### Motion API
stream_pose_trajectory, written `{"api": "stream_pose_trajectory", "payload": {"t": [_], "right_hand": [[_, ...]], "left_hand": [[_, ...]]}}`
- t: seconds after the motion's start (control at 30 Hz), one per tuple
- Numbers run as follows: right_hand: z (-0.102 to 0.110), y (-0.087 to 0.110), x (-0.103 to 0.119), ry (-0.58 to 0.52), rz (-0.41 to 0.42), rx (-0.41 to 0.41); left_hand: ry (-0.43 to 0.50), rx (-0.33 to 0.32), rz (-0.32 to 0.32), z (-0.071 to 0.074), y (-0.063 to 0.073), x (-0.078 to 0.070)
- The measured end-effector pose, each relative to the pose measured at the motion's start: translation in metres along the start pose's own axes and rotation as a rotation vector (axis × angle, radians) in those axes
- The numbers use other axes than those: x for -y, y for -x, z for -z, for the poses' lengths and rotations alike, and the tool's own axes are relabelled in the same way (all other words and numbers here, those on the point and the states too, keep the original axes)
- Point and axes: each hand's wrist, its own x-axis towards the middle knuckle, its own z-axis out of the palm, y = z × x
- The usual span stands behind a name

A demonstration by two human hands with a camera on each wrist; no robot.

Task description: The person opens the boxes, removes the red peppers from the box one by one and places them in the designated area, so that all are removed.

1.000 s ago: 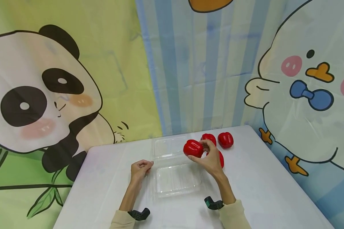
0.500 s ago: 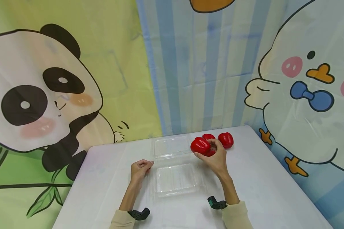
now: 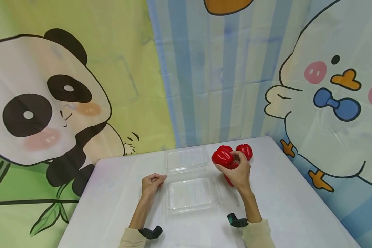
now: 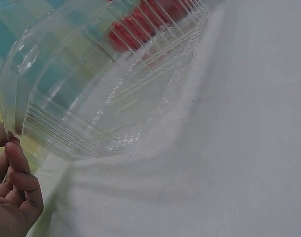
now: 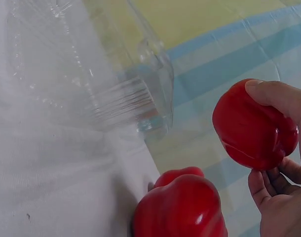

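In the head view my right hand point(image 3: 240, 174) holds a red bell pepper point(image 3: 222, 157) between thumb and fingers, above the table by the right side of a clear plastic clamshell box point(image 3: 191, 194). The right wrist view shows the thumb on top of this bell pepper point(image 5: 249, 126) and fingertips beneath it. With thumb and finger, my left hand point(image 3: 152, 185) pinches the box's left rim, seen closer in the left wrist view, where the hand point(image 4: 15, 195) grips the rim of the box point(image 4: 71, 123). The box's lid point(image 3: 186, 159) lies folded back, away from me.
More red bell peppers stand at the table's back right: one at the far right point(image 3: 245, 151), another behind the held one point(image 3: 225, 148). A nearer bell pepper point(image 3: 228, 181) is partly hidden by my right hand. Printed curtains rise behind the white table point(image 3: 117, 193).
My right hand has moved to the right with the bell pepper, from beside the lid toward the other bell peppers. The left hand stays at the box's rim.
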Motion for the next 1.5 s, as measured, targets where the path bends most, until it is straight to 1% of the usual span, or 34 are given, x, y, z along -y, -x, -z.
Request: {"api": "stream_pose_trajectory", "payload": {"t": [0.13,0.3,0.5,0.7,0.83,0.97,1.1,1.3,1.5], "right_hand": [[0.003,0.0,-0.002,0.026,0.007,-0.035],[0.005,-0.003,-0.006,0.054,0.008,-0.079],[0.008,-0.005,-0.012,0.053,0.008,-0.123],[0.014,-0.004,-0.017,0.054,0.015,-0.174],[0.02,-0.004,-0.021,0.054,0.005,-0.191],[0.025,-0.005,-0.026,0.059,-0.003,-0.211],[0.029,-0.006,-0.031,0.064,-0.015,-0.234],[0.032,-0.007,-0.036,0.059,-0.026,-0.268],[0.034,-0.003,-0.041,0.07,-0.078,-0.295]], "left_hand": [[0.0,-0.002,-0.009,0.0,0.001,0.002],[0.004,-0.002,-0.005,-0.001,0.0,0.002],[0.016,0.021,0.021,0.002,-0.005,0.002],[0.006,0.023,0.022,0.002,-0.006,0.002],[0.01,0.006,0.02,0.001,-0.005,0.004],[0.008,0.004,0.017,0.001,-0.004,0.003],[0.015,0.002,0.025,0.001,-0.005,0.003],[0.018,0.006,0.021,0.001,-0.007,0.002],[0.014,0.006,0.041,0.001,-0.006,0.003]]}}
